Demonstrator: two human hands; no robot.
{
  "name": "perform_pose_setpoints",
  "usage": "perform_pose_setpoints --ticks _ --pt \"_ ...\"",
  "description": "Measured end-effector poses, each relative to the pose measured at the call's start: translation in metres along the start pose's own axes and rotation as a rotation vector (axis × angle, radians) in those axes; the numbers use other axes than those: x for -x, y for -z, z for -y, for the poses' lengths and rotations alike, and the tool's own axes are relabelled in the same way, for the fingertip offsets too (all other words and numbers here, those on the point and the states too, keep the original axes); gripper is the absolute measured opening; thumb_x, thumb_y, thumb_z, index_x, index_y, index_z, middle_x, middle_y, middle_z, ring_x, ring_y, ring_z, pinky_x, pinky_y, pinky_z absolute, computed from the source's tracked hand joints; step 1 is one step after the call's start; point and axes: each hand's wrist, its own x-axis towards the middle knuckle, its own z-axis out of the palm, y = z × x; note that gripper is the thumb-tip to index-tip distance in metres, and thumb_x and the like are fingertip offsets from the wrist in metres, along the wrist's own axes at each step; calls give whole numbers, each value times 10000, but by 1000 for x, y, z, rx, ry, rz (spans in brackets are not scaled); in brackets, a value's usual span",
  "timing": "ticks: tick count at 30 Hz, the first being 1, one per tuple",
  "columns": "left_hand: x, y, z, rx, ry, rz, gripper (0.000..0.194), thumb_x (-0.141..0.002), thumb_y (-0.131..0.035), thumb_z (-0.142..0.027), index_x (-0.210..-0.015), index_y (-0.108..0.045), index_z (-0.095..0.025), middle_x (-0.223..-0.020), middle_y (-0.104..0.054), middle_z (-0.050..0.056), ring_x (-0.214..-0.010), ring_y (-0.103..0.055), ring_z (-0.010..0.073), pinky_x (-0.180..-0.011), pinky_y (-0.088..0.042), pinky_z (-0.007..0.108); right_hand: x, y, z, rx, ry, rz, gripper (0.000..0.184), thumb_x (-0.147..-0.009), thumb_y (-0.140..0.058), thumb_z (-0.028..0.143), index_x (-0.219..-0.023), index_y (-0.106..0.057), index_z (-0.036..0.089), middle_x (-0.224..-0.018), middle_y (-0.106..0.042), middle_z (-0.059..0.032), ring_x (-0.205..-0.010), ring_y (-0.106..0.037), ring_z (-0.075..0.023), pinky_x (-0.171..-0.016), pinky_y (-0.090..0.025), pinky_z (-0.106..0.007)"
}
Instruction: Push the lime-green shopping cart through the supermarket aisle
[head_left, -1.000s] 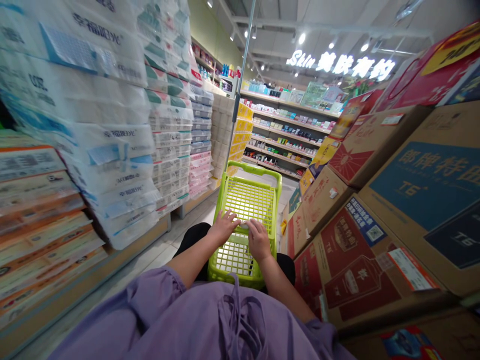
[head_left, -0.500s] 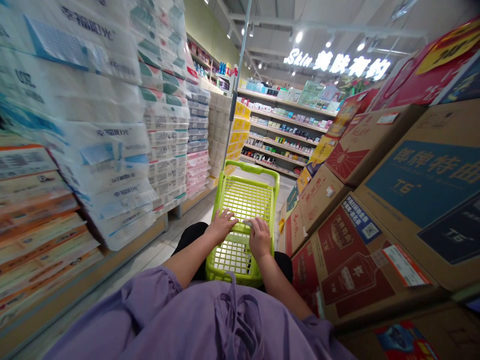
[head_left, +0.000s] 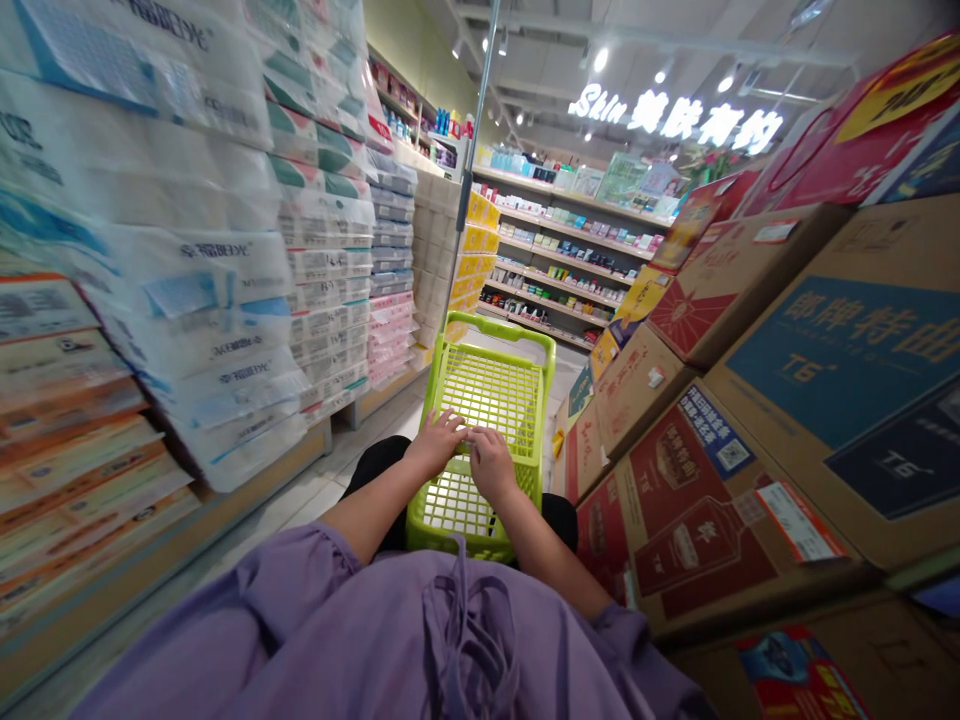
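A lime-green plastic shopping cart [head_left: 491,395] with a lattice basket stands in front of my body. My left hand [head_left: 437,445] lies over the crossbar on the cart's near part, fingers curled forward. Right beside it, my right hand [head_left: 491,465] is bent over the same bar, and the fingertips of both hands meet near the middle. Undersides of the fingers are hidden. White floor shows through the lattice of the basket.
Tall stacks of plastic-wrapped tissue packs [head_left: 210,270] line the left side. Cardboard liquor cartons [head_left: 697,500] are piled close on the right. A thin metal pole [head_left: 463,200] rises ahead, and shelves of small boxed goods [head_left: 570,240] stand beyond, under a lit sign [head_left: 675,115].
My right hand has moved left along the bar until it meets my left hand. The view has shifted slightly, with the stacks on the left sliding a little leftward.
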Motion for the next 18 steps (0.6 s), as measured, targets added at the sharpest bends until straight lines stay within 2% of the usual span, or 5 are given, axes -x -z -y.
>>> perform_pose_setpoints --ticks 5,9,11,16,18 --pt "1 2 0 37 4 5 482 -769 -702 -183 -1215 -565 -301 -1342 -543 55 -1348 -368 302 -1098 -271 564 15 12 -19 93 -121 -92 278 -813 -458 62 -946 -663 195 -1054 -650 -93 -1059 -541 -223 -946 -454 -399" --pt "1 1 0 46 10 -29 453 -791 -670 -163 -1209 -573 -308 -1340 -545 58 -1354 -364 293 -1107 -256 568 19 11 -11 42 24 -26 315 -837 -446 75 -1004 -672 218 -1131 -641 -73 -1138 -518 -208 -1010 -428 -383" --pt "1 1 0 44 3 -38 458 -792 -666 -162 -1216 -571 -308 -1344 -542 62 -1357 -361 292 -1110 -252 568 19 12 -10 44 36 -12 339 -833 -445 65 -1020 -679 223 -1151 -638 -66 -1150 -517 -207 -1025 -419 -379" --pt "1 2 0 35 -11 -16 501 -769 -665 -108 -1225 -572 -295 -1349 -541 72 -1360 -357 309 -1105 -255 577 21 18 -22 147 -269 -142 348 -796 -458 47 -992 -700 204 -1091 -644 -101 -1095 -535 -241 -995 -426 -442" --pt "0 2 1 40 -8 -20 494 -774 -658 -103 -1222 -573 -292 -1344 -545 72 -1362 -356 308 -1109 -249 578 20 15 -20 128 -242 -123 359 -808 -457 51 -1023 -696 211 -1112 -641 -97 -1109 -528 -237 -1001 -427 -434"
